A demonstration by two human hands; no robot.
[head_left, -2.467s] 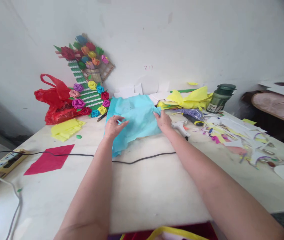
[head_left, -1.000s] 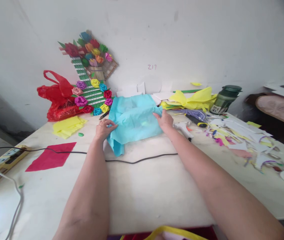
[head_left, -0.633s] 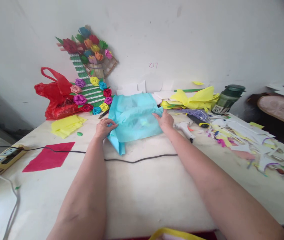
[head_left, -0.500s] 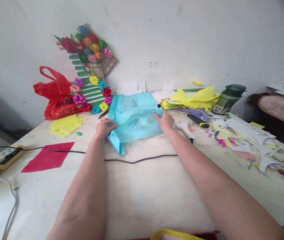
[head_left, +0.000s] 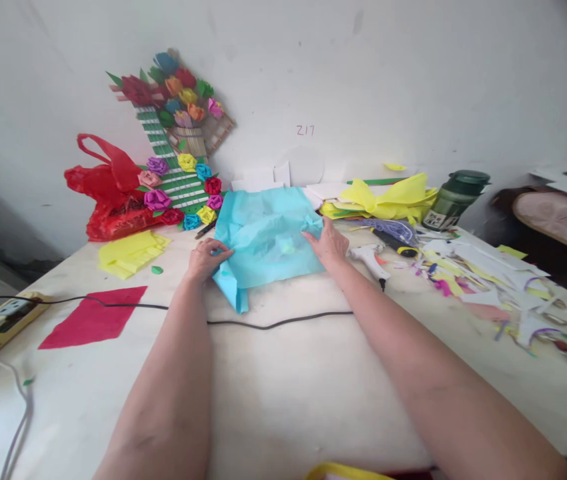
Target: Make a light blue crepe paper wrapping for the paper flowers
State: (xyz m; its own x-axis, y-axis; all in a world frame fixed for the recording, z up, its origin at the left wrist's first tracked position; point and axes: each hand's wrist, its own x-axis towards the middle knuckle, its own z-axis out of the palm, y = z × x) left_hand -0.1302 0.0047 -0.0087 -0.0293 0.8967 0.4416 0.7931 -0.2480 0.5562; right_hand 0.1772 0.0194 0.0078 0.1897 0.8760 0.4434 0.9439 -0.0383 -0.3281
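A crinkled sheet of light-blue crepe paper (head_left: 270, 230) lies on the table in front of me, its near left corner folded over. My left hand (head_left: 208, 259) pinches its left edge between thumb and fingers. On the opposite side, my right hand (head_left: 329, 241) grips the right edge, where the paper bunches up. Something small and pale green shows faintly through the sheet near its middle. Just right of my right hand is a white glue gun (head_left: 370, 261). A black cable (head_left: 273, 325) runs across the table on the near side of the paper, passing under both forearms.
Paper-flower crafts (head_left: 178, 147) lean against the wall beside a red plastic bag (head_left: 108, 190). Yellow paper (head_left: 133, 253), a dark-pink sheet (head_left: 96, 317) and a power strip (head_left: 0, 330) lie left. Right are a green bottle (head_left: 457, 200), a black-and-yellow knife (head_left: 394, 243) and paper scraps (head_left: 488, 287).
Both hands keep their hold on the blue crepe paper, which lies almost as before. The whole view has shifted very slightly.
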